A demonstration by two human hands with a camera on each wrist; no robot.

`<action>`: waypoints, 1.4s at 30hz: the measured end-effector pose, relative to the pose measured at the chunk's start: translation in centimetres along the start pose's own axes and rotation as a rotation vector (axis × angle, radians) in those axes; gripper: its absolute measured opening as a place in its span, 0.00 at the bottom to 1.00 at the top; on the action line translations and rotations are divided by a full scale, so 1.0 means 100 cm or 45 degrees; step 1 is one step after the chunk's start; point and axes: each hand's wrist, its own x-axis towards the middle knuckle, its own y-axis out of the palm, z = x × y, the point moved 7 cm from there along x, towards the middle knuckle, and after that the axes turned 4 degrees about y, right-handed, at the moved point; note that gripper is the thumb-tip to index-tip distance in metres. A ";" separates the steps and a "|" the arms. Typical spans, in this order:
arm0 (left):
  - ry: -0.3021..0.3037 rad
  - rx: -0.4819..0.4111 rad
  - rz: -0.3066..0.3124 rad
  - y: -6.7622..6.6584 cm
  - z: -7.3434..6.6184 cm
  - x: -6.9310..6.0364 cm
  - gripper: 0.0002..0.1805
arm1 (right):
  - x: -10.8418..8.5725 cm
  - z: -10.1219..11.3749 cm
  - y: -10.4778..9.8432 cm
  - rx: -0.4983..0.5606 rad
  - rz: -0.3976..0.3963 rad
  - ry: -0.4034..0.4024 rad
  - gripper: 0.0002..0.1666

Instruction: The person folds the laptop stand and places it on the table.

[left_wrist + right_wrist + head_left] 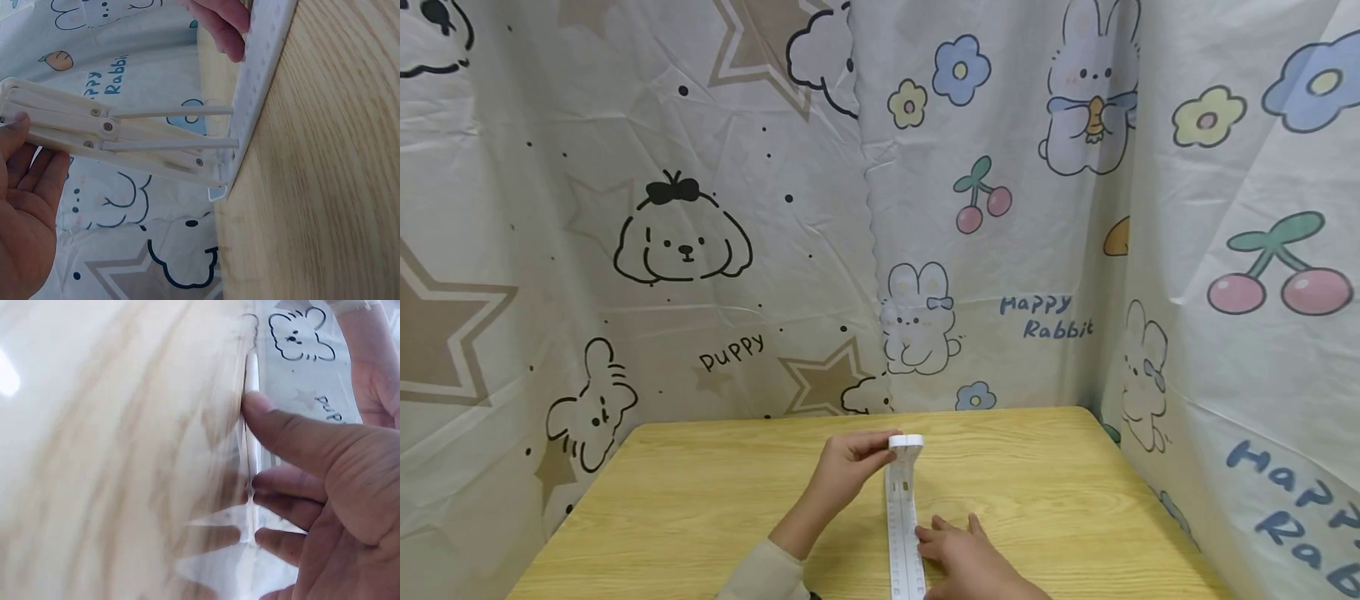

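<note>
A white plastic folding stand (904, 542) lies lengthwise on the table, with a long strip base (262, 69) dotted with small holes. From its far end rises a hinged arm (62, 115), tilted up and joined to the base by two thin struts (175, 145). My left hand (841, 471) pinches the arm's raised end between thumb and fingers. Beside the base's right edge, my right hand (970, 560) touches it with spread, fairly straight fingers. In the right wrist view, the thumb (275, 422) rests against the base's thin edge.
The wood-grain table (700, 500) runs back to a patterned curtain (820, 275) that hangs behind it and along both sides. Its glossy top mirrors the right hand's fingers in the right wrist view.
</note>
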 end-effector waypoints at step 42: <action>-0.314 0.429 0.171 -0.003 0.085 -0.008 0.05 | 0.090 -0.069 -0.030 0.522 -0.249 0.088 0.15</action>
